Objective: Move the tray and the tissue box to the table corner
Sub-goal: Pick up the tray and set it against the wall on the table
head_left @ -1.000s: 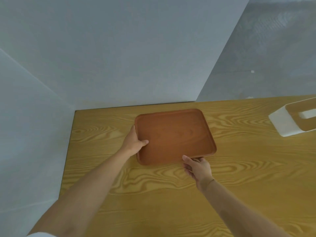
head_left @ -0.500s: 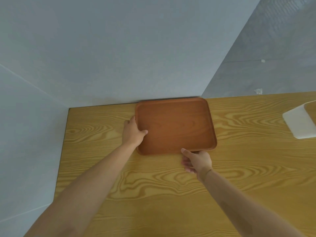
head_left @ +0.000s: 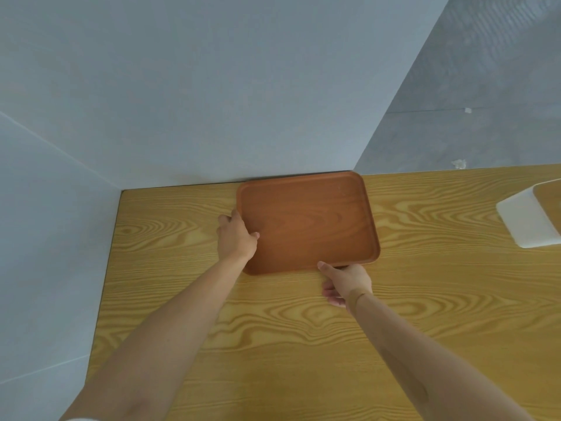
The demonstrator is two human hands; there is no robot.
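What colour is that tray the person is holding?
The tray is reddish-brown wood with visible grain, seen in the head view.

The tissue box (head_left: 534,218) is cut off by the right edge, so only its white side and part of its wooden top are seen. The left hand (head_left: 236,238) hides a stretch of the tray (head_left: 306,221) rim, and its fingers cannot be made out beneath. The right hand (head_left: 346,281) fingers are tucked under the near rim, so its grip cannot be judged
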